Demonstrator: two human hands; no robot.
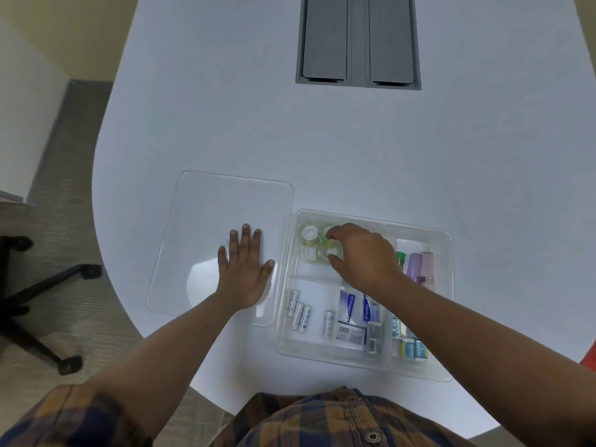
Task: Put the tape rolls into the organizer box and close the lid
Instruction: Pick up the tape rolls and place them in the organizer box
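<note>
A clear plastic organizer box [445,317] stands open on the white table, near the front edge. Several clear tape rolls with white cores [309,235] lie in its far left compartment. My right hand [364,256] reaches into that compartment, thumb and fingers curled around a tape roll [329,250] among the others. The clear flat lid [206,221] lies on the table just left of the box. My left hand [245,272] rests flat on the lid, fingers spread, near its right side.
Other compartments hold batteries [300,314], blue and white packets [350,306], small boxes [409,346] and green, purple and pink tubes [416,266]. A grey cable hatch [358,40] is set into the table's far part. An office chair base [35,301] stands on the floor at left.
</note>
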